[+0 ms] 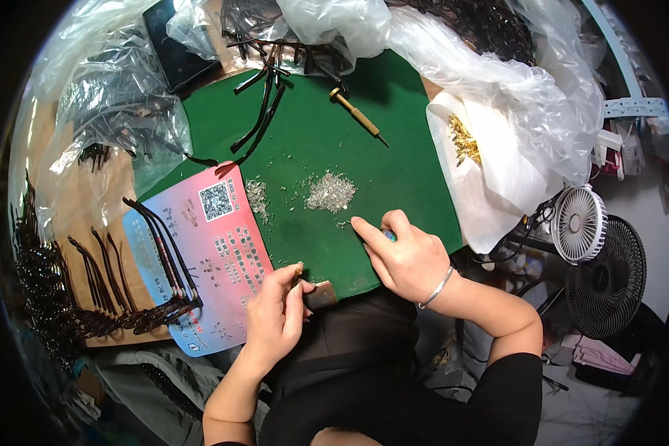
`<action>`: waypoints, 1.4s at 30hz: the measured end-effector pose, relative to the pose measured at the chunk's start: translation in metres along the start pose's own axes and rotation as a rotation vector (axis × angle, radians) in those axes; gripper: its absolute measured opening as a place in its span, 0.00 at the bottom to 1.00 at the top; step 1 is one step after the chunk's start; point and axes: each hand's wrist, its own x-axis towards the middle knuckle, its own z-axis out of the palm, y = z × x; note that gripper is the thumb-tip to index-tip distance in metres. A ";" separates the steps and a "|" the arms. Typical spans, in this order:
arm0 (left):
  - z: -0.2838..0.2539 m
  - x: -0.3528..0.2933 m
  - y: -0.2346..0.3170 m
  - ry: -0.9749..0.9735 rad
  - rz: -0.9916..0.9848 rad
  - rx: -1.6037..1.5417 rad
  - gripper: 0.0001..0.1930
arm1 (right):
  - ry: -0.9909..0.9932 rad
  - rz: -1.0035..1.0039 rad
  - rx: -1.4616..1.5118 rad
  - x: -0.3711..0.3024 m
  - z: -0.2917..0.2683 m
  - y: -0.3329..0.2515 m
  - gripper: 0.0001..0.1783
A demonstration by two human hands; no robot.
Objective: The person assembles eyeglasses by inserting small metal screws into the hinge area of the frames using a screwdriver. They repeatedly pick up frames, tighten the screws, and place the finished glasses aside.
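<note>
My left hand [275,316] is at the mat's near edge, thumb and fingers pinched on a small dark brown piece whose kind I cannot make out. Beside it, a brown textured block [321,295] lies on the edge of the green mat [401,178]. My right hand [412,256], with a silver bracelet, has its index fingertip down at a few tiny silvery bits. Something blue [389,235] shows between its curled fingers, mostly hidden. Beyond the fingertips lies a pile of tiny silvery metal pieces [331,192]; a smaller pile [257,199] lies to the left.
A brass-coloured screwdriver [358,117] lies at the back. Dark eyeglass temples [262,119] rest on the mat, and more lie across the pink-and-blue printed sheet [193,186]. Gold pieces [464,141] sit on white wrapping at right. Clear plastic bags [119,111] crowd the back; fans [578,223] stand right.
</note>
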 end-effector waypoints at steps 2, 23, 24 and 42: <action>0.000 0.000 0.000 -0.008 -0.013 -0.015 0.11 | -0.010 0.005 -0.004 0.001 0.000 0.000 0.21; -0.005 -0.008 0.005 0.086 -0.240 -0.158 0.11 | -0.478 0.093 0.647 0.011 -0.018 -0.042 0.19; -0.001 -0.010 0.000 0.118 -0.152 -0.049 0.11 | -0.505 0.046 0.653 0.013 -0.015 -0.047 0.19; 0.016 -0.007 -0.012 0.364 0.245 0.383 0.12 | -1.045 0.600 1.331 0.043 -0.013 -0.040 0.20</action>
